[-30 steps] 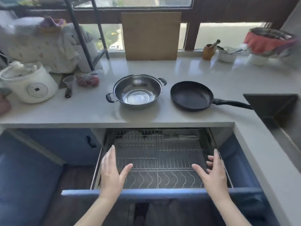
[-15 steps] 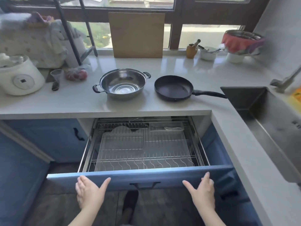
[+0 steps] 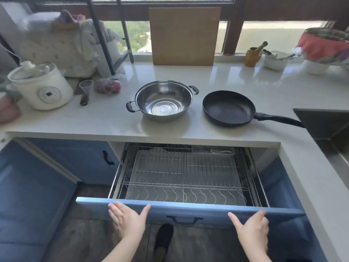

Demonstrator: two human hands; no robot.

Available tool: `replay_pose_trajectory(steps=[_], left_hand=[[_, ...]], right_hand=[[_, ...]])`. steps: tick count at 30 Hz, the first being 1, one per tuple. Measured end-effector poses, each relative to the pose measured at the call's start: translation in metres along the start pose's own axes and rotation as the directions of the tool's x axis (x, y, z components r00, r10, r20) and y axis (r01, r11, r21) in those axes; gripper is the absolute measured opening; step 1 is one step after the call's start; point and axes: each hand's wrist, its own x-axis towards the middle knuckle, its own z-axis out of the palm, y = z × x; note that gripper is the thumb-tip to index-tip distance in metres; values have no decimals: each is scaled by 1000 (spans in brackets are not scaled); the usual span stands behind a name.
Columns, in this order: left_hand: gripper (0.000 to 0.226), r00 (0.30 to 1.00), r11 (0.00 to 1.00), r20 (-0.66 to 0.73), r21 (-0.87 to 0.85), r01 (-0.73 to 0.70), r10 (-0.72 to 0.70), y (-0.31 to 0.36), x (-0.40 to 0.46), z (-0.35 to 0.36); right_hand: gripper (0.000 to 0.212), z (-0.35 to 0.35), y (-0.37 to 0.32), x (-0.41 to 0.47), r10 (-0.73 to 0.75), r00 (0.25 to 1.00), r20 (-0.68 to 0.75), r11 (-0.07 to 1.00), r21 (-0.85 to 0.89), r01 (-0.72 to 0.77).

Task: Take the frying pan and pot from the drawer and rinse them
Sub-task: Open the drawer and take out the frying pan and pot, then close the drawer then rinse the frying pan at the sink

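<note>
While pot (image 3: 164, 100) and frying pan (image 3: 228, 108) sit on counter (image 3: 105, 120), both hands spread flat against drawer (image 3: 188, 209) front

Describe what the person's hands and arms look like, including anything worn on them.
Both the left hand and the right hand are bare: no gloves, rings, watch or bracelets show. The forearms are uncovered to the frame edge, with no sleeves in view.

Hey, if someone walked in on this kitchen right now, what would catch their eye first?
The wide-open blue drawer with its bare wire rack, both open hands, left hand and right hand, at its front. Above it on the white counter, a steel pot sits beside a black frying pan.
</note>
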Motion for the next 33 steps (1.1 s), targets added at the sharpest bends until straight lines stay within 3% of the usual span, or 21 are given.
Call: replay_pose_trajectory(steps=[13,28,33], left_hand=[[115,995,997,69,-5,-78,78,67,77,10],[104,967,978,143,-4,-211,209,137,169,20],[102,966,980,170,-73,-183,193,150,183,24]], right_hand=[[104,12,-77,79,10,1000,7,999,-35,-10],[101,31,-149,164,-86,993,85,993,-71,92],[94,40,-158,183,-84,992,98,987,-128,96]])
